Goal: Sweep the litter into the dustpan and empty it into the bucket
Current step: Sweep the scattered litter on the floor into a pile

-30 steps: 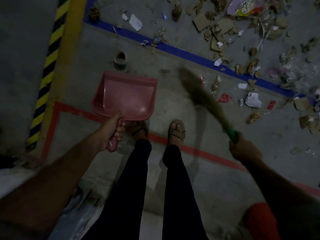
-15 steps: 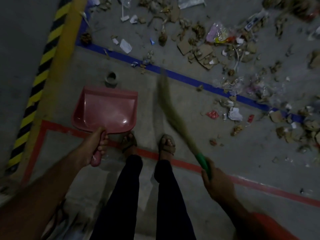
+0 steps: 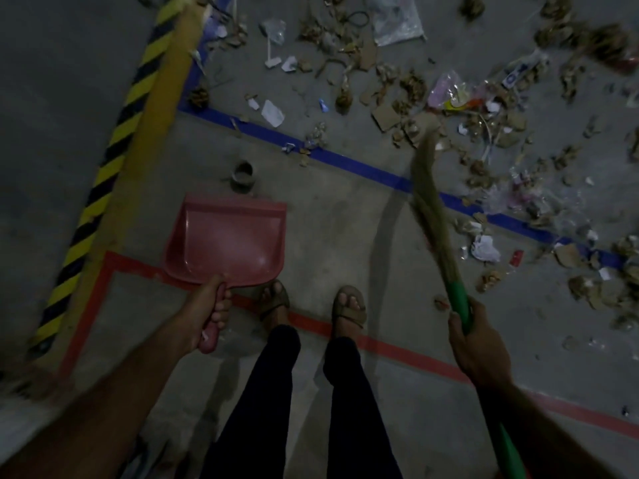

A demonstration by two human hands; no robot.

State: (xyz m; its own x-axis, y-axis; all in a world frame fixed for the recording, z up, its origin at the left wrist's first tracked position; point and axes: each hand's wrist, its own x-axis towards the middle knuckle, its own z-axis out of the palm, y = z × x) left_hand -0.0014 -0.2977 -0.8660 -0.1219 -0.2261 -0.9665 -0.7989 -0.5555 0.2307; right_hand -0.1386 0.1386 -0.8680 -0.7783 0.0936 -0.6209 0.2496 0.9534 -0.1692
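My left hand grips the handle of a pink dustpan, which is held low over the concrete floor with nothing in its pan. My right hand grips the green handle of a grass broom. The bristles point up and away toward the litter, their tip reaching just past the blue floor line. The litter is cardboard scraps, dry leaves, paper and plastic wrappers spread over the floor beyond and to the right of that line. No bucket shows in this view.
A blue floor line and a red floor line run diagonally. A yellow-black striped kerb runs along the left. A small round cup sits just beyond the dustpan. My sandalled feet stand on the red line.
The broom has swung from pointing left of my feet to pointing up and right toward the litter. The view has tilted so more litter shows. The dustpan stays in my left hand.
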